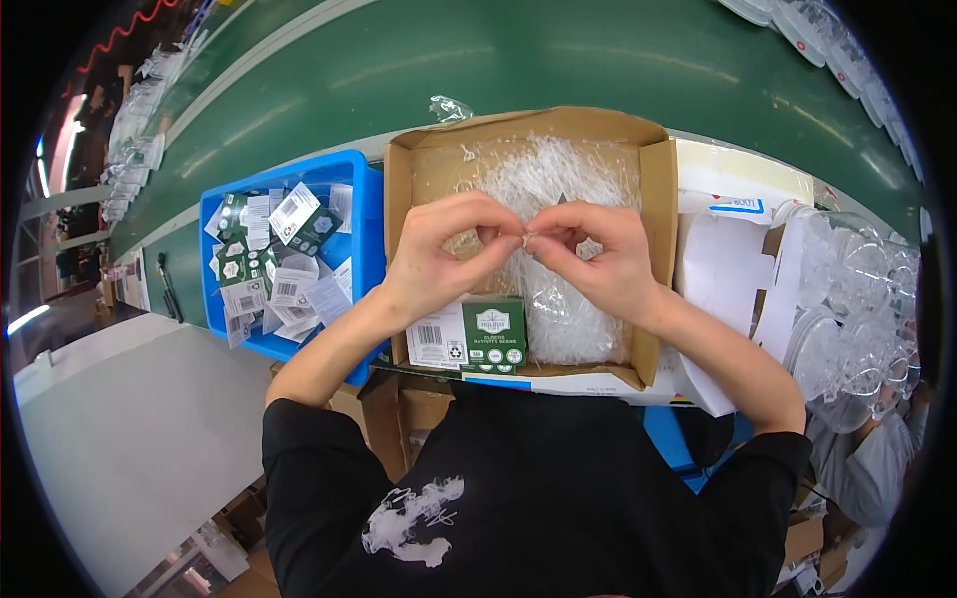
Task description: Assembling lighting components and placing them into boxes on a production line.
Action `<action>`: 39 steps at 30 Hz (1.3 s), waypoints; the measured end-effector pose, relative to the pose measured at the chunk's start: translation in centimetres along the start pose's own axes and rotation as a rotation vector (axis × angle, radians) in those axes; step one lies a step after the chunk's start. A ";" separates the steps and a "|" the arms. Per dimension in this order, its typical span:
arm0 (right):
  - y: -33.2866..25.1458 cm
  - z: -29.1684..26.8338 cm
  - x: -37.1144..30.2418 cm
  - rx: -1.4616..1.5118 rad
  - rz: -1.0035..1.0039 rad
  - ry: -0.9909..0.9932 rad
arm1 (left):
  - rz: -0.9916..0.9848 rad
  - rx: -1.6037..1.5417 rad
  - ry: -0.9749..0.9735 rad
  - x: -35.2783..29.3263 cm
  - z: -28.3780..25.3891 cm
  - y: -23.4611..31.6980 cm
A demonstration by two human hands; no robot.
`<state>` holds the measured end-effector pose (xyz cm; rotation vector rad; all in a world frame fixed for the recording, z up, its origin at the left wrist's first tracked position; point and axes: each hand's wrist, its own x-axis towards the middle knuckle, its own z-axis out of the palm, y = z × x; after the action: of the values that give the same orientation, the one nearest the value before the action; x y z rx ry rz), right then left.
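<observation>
Left hand point(449, 239) and right hand point(603, 249): thumb and forefinger of each were pinched together, tips meeting above an open cardboard box point(659, 219); anything between was too small to tell. Box held clear plastic strands point(558, 169) and green-and-white cards point(493, 334). Blue bin point(371, 219) stood left. Glossy green table point(429, 60) stretched behind; red coiled cord point(120, 35) showed upper left.

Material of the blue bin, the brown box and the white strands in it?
Blue bin: likely moulded plastic, satin; smooth walls, thick rim.
Brown box: cardboard by its look, matte; tan folded walls.
White strands: probably thin plastic, slightly glossy; translucent, pale glints.
</observation>
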<state>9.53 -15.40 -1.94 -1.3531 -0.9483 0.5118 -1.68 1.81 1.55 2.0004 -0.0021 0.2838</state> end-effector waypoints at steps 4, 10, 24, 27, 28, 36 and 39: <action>-0.1 0.1 0.0 0.016 0.015 0.013 | 0.008 -0.003 -0.004 0.1 0.0 -0.1; 0.2 0.0 -0.1 -0.003 0.002 0.007 | 0.003 0.043 -0.004 0.0 0.0 0.3; 0.1 0.1 0.2 -0.061 -0.100 0.017 | 0.025 -0.003 0.045 -0.5 0.5 -0.3; 0.0 0.1 0.1 -0.055 -0.103 0.006 | 0.010 0.003 0.033 -0.5 0.4 -0.1; -0.1 0.1 0.1 -0.054 -0.102 0.005 | 0.015 0.006 0.030 -0.5 0.4 -0.1; 0.2 0.0 0.2 -0.050 -0.099 -0.014 | -0.032 -0.020 -0.016 -0.8 0.5 0.1; 0.4 -0.1 0.3 -0.048 -0.101 -0.033 | -0.022 0.006 -0.025 -0.6 0.5 0.1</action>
<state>9.87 -15.13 -2.24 -1.3355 -1.0561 0.4373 -2.21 1.24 1.36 2.0084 0.0052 0.2450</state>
